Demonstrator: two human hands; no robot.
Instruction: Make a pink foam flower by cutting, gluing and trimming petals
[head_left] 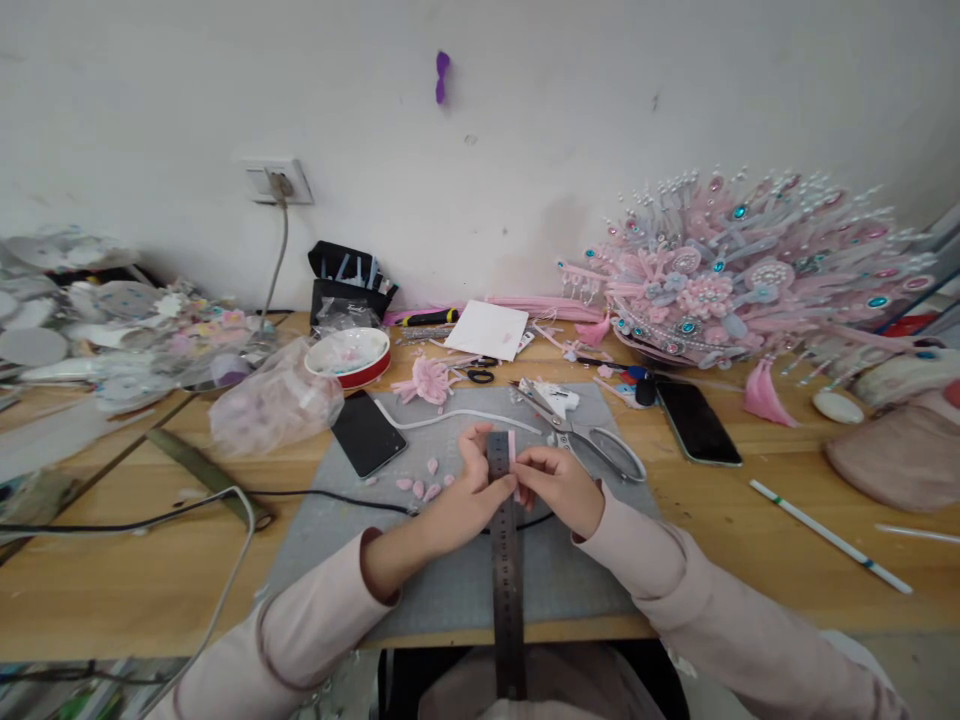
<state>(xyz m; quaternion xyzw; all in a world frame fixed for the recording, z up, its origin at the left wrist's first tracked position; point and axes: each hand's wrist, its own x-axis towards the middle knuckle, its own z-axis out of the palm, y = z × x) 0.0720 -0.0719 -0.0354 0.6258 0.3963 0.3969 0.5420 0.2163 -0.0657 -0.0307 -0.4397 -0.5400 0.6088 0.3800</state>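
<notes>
— Which containers are shown, and with what contents?
— Small pale pieces are held in the red-walled bowl; light-coloured sticks are held in the black case. Pinkish contents are seen through the clear plastic bag.
— How is the metal ruler oriented?
— It is held above the grey mat, its long axis running from the far side towards the wearer, the near end extended past the table edge. The pink strip is aligned along its right edge, near the far end.
— And the hands?
— The ruler is gripped between thumb and curled fingers of the left hand, reached in from the left. The strip is pinched by the fingertips of the right hand, angled inward.
</notes>
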